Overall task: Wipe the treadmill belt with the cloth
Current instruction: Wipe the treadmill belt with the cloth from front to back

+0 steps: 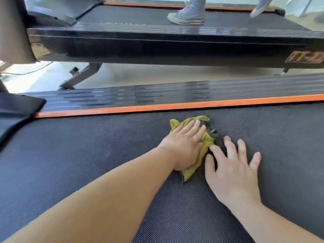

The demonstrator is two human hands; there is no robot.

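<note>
Not much to read here tbh. The only lettering is an orange-and-black logo plate (304, 57) on the side frame of the neighbouring treadmill (157, 48), far right. It's upside down from this angle and too smeared to make out.

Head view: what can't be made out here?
All head view.
Cloth: middle hidden under left hand; contact with right hand unclear.
Treadmill belt: both ends cut off by frame edges.
Orange logo on next treadmill: blurred, unreadable.
Above the shoes on it: cut off by top edge.
</note>
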